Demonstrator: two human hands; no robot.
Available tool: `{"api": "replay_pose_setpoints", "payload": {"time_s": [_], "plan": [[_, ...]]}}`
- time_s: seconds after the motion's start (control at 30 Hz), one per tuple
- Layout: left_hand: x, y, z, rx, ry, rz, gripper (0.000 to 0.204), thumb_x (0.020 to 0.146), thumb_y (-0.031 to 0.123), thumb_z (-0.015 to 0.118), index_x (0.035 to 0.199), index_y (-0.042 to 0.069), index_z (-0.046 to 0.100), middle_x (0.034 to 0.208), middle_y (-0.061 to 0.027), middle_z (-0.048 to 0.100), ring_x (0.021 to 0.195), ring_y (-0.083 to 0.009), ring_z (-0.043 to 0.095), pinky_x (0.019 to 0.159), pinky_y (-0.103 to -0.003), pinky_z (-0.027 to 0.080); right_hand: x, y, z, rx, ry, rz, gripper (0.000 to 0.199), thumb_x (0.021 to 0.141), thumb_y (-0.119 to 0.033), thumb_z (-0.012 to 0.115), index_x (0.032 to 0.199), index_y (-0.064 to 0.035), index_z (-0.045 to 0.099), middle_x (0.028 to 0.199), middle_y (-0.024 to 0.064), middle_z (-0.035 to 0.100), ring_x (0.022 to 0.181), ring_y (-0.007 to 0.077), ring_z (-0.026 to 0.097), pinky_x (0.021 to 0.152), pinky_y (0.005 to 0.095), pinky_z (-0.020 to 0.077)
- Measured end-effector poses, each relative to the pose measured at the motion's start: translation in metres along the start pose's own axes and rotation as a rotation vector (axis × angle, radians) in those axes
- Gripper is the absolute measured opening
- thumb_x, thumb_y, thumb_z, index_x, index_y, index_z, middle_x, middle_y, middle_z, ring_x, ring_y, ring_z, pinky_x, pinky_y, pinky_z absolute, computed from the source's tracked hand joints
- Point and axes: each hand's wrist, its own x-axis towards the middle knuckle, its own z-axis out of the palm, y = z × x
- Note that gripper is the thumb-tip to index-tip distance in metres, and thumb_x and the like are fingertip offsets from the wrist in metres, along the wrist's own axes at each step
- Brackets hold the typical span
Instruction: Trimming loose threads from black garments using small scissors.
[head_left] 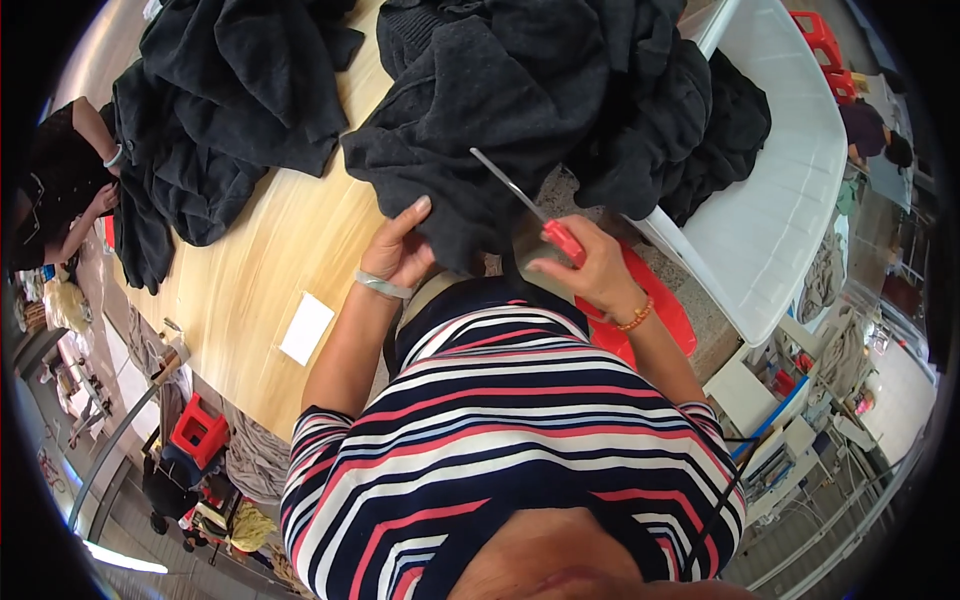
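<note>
My left hand (pixel 400 250) has its thumb and fingers closed on the lower edge of a dark knit garment (pixel 480 110), close in front of my body. The garment spreads from the wooden table over its near edge. My right hand (pixel 595 265) grips a red-handled tool (pixel 564 243) with a long, thin metal shaft. The shaft slants up and left over the cloth; whether its tip touches the fabric I cannot tell. What kind of tool it is does not show clearly.
More dark garments (pixel 230 110) are heaped on the wooden table (pixel 245 290) at the left, near a white paper (pixel 306 328). At the right stands a white plastic bin (pixel 770 230) with dark cloth over its rim. A red stool (pixel 660 310) is below it. Another person (pixel 75 180) works at far left.
</note>
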Motion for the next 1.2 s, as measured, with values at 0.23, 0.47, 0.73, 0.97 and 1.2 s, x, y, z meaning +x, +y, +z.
{"api": "replay_pose_setpoints", "payload": {"time_s": [0.23, 0.47, 0.73, 0.97, 1.2], "plan": [[0.023, 0.028, 0.103, -0.183, -0.385, 0.211, 0.020, 0.098, 0.011, 0.063, 0.113, -0.001, 0.066, 0.110, -0.0153, 0.071, 0.103, -0.0283, 0.070, 0.093, -0.045, 0.059, 0.053, -0.023, 0.009, -0.065, 0.349, -0.126, 0.036, 0.077, -0.016, 0.079, 0.108, -0.0076, 0.062, 0.093, 0.0125, 0.064, 0.088, 0.0347, 0.065, 0.074, 0.0406, 0.0521], [-0.032, 0.120, 0.058, 0.097, -0.180, 0.612, 0.031, 0.100, 0.023, 0.056, 0.124, 0.004, 0.064, 0.119, -0.0118, 0.070, 0.109, -0.0265, 0.068, 0.099, -0.042, 0.053, 0.048, 0.009, -0.060, 0.085, 0.310, -0.020, 0.020, 0.090, -0.006, 0.068, 0.108, 0.0013, 0.062, 0.090, 0.0111, 0.070, 0.085, 0.0161, 0.069, 0.077, 0.0296, 0.0528], [-0.148, 0.205, -0.087, 0.117, 0.139, 1.058, 0.052, 0.104, 0.040, 0.050, 0.129, -0.004, 0.059, 0.133, -0.0208, 0.060, 0.121, -0.0352, 0.059, 0.109, -0.048, 0.046, 0.034, 0.073, -0.061, -0.257, 0.309, 0.341, 0.029, 0.093, -0.028, 0.066, 0.106, -0.0032, 0.062, 0.091, 0.0217, 0.069, 0.087, 0.0433, 0.066, 0.076, 0.0478, 0.0515], [-0.088, 0.226, -0.196, 1.055, 1.274, 1.091, 0.044, 0.090, 0.022, 0.075, 0.125, -0.002, 0.058, 0.114, -0.0118, 0.063, 0.098, -0.0216, 0.061, 0.089, -0.036, 0.050, 0.050, 0.090, -0.072, -0.294, 0.300, 0.405, 0.030, 0.094, -0.032, 0.065, 0.102, -0.0034, 0.059, 0.087, 0.0234, 0.067, 0.085, 0.0436, 0.065, 0.076, 0.0505, 0.0509], [0.057, -0.037, 0.124, 2.250, -0.159, 1.078, 0.096, 0.059, 0.032, 0.088, 0.144, 0.012, 0.047, 0.148, -0.0212, 0.042, 0.141, -0.0405, 0.036, 0.115, -0.055, 0.028, 0.051, 0.104, -0.075, -0.205, 0.324, 0.304, 0.029, 0.093, -0.030, 0.065, 0.107, -0.0050, 0.061, 0.087, 0.0211, 0.067, 0.087, 0.0415, 0.064, 0.077, 0.0490, 0.0505]]}}
